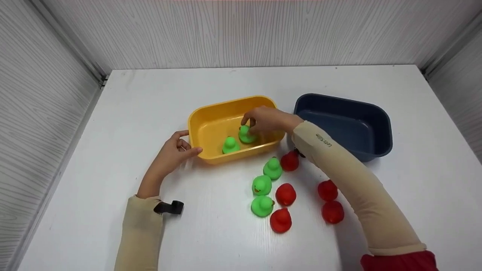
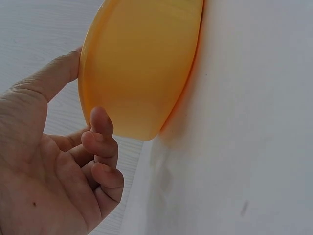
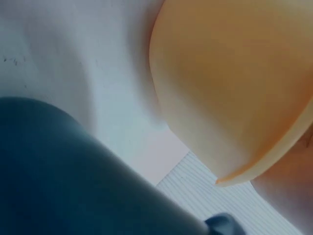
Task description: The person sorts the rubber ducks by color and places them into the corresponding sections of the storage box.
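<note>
Inside yellow tub (image 1: pixel 209 133), ducks (image 1: pixel 231 146), head view only

A yellow rectangular plastic tub (image 1: pixel 226 113) stands on a white flat table (image 1: pixel 211 233). Two green duck-shaped toys (image 1: pixel 231 145) sit inside it, the left hand (image 1: pixel 174 152) at its left end, the right hand (image 1: pixel 269 119) over its right. A dark blue rectangular plastic basin (image 1: pixel 339 131) stands right of the tub. Before the tub's right end lie three more ducks (image 1: pixel 261 185), with five red duck-shaped toys (image 1: pixel 285 194) to their right.
</note>
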The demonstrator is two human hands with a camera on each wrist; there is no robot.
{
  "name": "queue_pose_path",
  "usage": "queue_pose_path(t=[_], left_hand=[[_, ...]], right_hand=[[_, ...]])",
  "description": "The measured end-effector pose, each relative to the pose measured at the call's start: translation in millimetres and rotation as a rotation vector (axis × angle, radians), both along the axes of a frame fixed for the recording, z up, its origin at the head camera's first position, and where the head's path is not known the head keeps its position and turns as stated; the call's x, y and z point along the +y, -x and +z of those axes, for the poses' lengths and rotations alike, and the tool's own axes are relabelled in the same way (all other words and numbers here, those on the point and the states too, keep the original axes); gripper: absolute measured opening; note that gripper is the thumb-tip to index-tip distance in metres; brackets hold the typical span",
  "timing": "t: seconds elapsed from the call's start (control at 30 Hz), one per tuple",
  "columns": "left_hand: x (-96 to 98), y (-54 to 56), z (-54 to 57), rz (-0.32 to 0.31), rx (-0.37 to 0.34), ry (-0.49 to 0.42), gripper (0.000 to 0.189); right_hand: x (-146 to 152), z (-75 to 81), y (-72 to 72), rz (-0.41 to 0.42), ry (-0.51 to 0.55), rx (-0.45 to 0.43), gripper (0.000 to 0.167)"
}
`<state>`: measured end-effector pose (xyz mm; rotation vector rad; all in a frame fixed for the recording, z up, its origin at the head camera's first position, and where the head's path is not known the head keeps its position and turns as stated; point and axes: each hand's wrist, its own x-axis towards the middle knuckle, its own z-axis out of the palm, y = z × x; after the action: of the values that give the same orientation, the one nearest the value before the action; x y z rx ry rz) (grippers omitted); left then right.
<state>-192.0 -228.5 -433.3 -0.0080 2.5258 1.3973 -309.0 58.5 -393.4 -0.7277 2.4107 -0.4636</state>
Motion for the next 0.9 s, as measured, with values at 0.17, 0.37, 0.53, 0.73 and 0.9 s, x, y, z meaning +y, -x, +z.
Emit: queue_pose_path(t=[0.17,0.37,0.53,0.73,0.9], left_hand=[[-0.8,0.9,0.9,-0.007,0.013,-0.007,0.08],[-0.9,0.5,0.3,-0.005,-0.003,-0.003,0.083],[-1.5,0.6,1.0,0.001,-0.005,0.003,0.083],[-1.0,0.6,1.4,0.003,0.001,-0.006,0.082],[0.6,-0.1,0.6,-0.002,-0.002,-0.002,0.081]], right_hand=[[-0.1,1.0,1.8,0.059,0.034,0.064,0.03],[1.4,0.1,2.3,0.063,0.061,0.057,0.029],[0.8,1.4,4.0,0.059,0.078,0.06,0.027],[0.6,1.0,4.9,0.05,0.075,0.06,0.026],[1.1,1.4,5.2,0.044,0.048,0.043,0.027]])
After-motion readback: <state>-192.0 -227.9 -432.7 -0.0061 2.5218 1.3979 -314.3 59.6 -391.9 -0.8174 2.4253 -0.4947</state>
